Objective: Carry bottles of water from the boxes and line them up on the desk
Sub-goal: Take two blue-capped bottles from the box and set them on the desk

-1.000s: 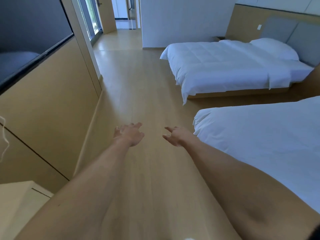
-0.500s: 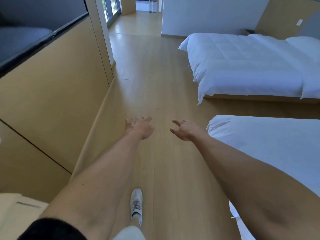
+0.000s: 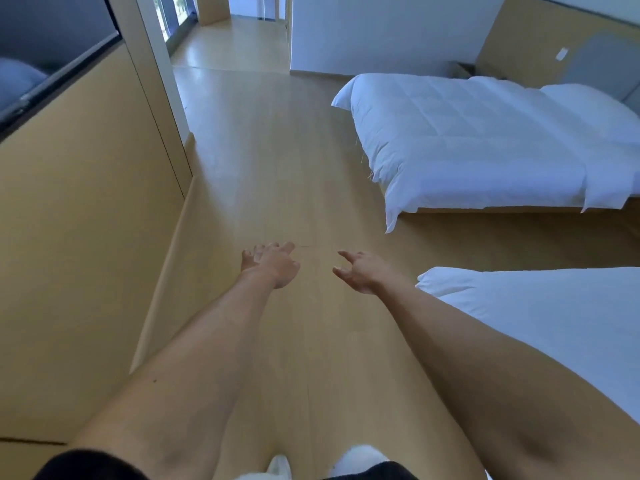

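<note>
While you walk the wooden floor (image 3: 263, 161) with both arms stretched ahead, your left hand (image 3: 273, 263) and right hand (image 3: 360, 271) carry nothing; each grip is loose, fingers relaxed and slightly spread. No bottles, boxes or bench show, so their look and place cannot be told, and no writing is readable. 2 white beds lie on your right: the far bed (image 3: 485, 143) and the near bed (image 3: 554, 327). A tan wall panel (image 3: 79, 237) runs along your left.

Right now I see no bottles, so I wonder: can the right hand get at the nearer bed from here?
Probably yes: the right hand hangs empty, just left of the nearer bed, nothing between.
</note>
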Tool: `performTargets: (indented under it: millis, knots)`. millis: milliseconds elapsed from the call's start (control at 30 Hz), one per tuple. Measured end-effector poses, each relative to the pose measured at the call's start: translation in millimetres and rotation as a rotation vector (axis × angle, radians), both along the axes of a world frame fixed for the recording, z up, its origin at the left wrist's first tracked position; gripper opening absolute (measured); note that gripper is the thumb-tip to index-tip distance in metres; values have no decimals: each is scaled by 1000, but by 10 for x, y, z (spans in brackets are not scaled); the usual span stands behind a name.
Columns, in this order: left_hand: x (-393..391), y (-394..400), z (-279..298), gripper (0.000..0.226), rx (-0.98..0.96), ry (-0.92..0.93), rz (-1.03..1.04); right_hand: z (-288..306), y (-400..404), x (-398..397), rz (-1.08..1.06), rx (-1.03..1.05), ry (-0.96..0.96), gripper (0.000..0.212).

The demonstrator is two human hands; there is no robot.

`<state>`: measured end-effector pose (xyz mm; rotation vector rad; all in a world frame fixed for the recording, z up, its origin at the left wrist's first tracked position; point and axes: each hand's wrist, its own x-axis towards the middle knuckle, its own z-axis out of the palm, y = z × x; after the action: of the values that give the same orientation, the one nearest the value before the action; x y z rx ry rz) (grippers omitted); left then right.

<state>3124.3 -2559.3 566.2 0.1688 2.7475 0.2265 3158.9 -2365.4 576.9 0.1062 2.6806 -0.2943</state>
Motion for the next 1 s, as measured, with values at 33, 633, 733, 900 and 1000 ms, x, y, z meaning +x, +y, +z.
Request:
performTargets:
  millis: [33,633,733,900,1000]
  knots:
    - [-126,3,-3,54,1,-2,-6,-10,-1,-133,-6,1,1,62]
    - [-3386,457,-123,55,-9,-41,69,-439,569,-3583,58,-44,-50,63]
    - [-3957,576,-97,56,11,-39,97,-421,717,-4182,58,-56,-46,64]
    - [-4761,684,-119,57,20,-40,119,-422,810,-5021,83,-47,-50,64]
    - [-5254,694,-160,57,25,-39,121,-450,816,-5489,94,-35,-62,64]
